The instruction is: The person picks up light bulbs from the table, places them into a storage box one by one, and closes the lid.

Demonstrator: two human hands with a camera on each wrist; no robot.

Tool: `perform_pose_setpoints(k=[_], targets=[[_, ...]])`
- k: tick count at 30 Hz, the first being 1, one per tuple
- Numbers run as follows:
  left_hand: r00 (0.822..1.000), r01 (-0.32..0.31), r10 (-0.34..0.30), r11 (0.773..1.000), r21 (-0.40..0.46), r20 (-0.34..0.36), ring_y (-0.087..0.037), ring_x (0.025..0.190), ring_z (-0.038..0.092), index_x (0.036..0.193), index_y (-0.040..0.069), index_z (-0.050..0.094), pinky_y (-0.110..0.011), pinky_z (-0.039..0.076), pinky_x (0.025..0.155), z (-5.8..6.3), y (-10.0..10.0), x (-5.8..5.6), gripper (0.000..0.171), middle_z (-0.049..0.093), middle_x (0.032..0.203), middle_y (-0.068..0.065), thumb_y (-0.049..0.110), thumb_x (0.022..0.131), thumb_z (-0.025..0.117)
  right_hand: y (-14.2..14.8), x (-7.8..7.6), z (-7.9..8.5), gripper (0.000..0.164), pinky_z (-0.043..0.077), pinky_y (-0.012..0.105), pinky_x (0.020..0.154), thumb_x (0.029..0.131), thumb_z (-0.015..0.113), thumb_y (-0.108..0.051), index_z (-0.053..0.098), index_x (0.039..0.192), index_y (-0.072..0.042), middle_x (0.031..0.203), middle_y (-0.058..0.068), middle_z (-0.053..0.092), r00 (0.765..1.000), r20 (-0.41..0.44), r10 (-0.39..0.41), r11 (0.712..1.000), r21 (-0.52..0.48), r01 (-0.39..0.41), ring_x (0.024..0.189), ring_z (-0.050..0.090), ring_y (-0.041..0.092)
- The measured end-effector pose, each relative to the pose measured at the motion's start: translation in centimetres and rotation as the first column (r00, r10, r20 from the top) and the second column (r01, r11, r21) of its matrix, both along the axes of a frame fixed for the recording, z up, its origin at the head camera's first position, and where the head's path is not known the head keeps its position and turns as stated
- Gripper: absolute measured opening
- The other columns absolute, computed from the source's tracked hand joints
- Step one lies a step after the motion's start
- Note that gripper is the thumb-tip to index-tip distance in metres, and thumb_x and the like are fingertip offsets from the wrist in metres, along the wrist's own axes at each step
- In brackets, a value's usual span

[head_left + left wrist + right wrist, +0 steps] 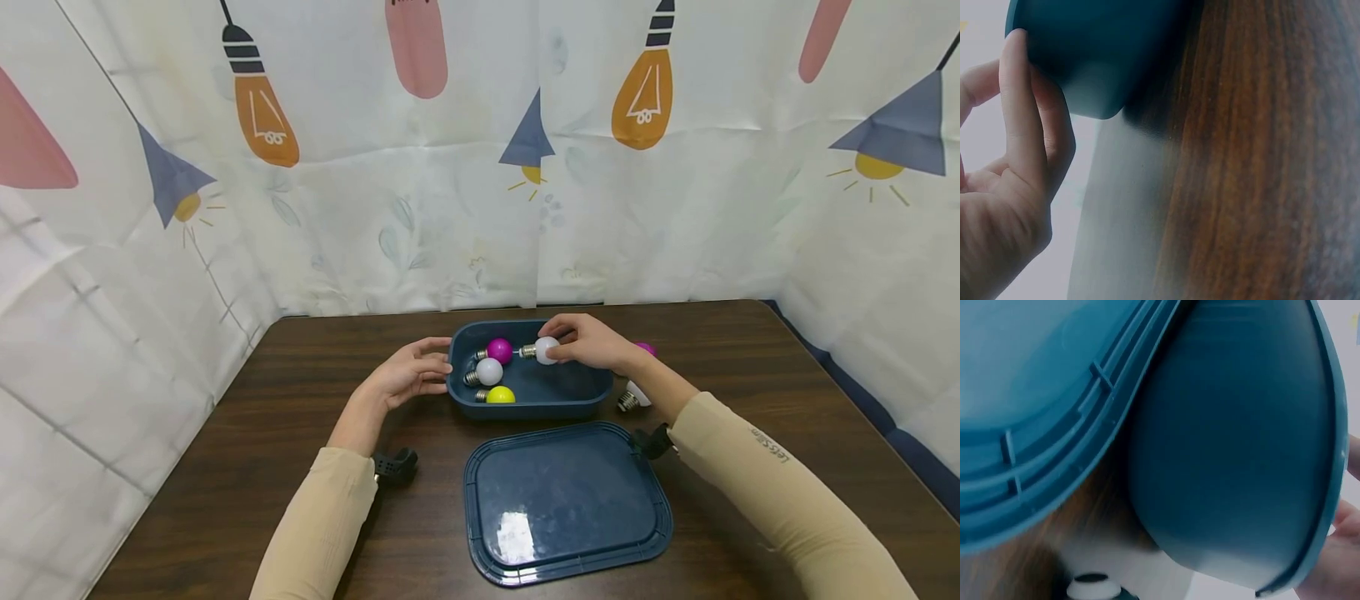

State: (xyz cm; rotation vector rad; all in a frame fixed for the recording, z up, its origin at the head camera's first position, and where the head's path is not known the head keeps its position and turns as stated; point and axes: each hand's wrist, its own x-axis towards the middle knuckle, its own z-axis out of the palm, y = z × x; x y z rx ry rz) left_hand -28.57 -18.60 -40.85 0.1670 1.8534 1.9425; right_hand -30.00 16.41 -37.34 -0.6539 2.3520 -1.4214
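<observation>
only head view: bulb (547, 351) in right hand (588, 341)

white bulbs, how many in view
3: a white bulb in the right hand, another in the bin, a third on the table beside it; the forearm may hide more.

Prob. a makeshift indoor booth, w/ lamp-print curtains (465, 208) round a wood-grain tbl (420, 533).

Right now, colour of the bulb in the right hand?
The bulb is white, clearest in the head view.
</observation>
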Motion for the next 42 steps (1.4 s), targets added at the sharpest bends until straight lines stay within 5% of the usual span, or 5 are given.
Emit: perform_pose_setpoints(k=[13,33,42], targets=[[1.0,0.004,-0.004,1.0,-0.023,-0.01,-0.021,0.097,0.069,0.158,0.004,0.031,-0.033,0.062,0.08,0.1,-0.4,0.3,0.063,0.047,0.143,-0.028,0.0,0.101,0.058,-2.4,0.4,-0.9,0.032,0.057,0.05,0.092,0.098,0.068,-0.006,0.063,0.128,0.001,0.128,0.022,0.06,1.0,-0.011,-0.019,0.998,0.057,0.02,0.102,0.064,0.03],[1.0,0.0,0.0,1.0,-0.016,-0.008,-0.021,0.095,0.069,0.157,0.003,0.031,-0.033,0.062,0.079,0.1,-0.2,0.1,0.063,0.05,0.139,-0.028,-0.001,0.101,0.058,-3.4,-0.5,-1.8,0.031,0.059,0.038,0.085,0.096,0.071,-0.008,0.062,0.124,0.002,0.117,0.016,0.063,0.997,-0.007,-0.074,0.991,0.113,0.074,0.09,0.065,0.022],[1.0,0.005,-0.006,1.0,-0.013,-0.013,-0.021,0.096,0.069,0.157,0.002,0.03,-0.034,0.062,0.08,0.0,-0.1,0.1,0.063,0.051,0.138,-0.027,-0.001,0.101,0.059,-3.5,-0.4,-2.1,0.031,0.06,0.038,0.087,0.098,0.07,-0.009,0.064,0.126,0.001,0.126,0.019,0.062,0.997,-0.004,-0.076,0.992,0.103,0.076,0.099,0.065,0.025]])
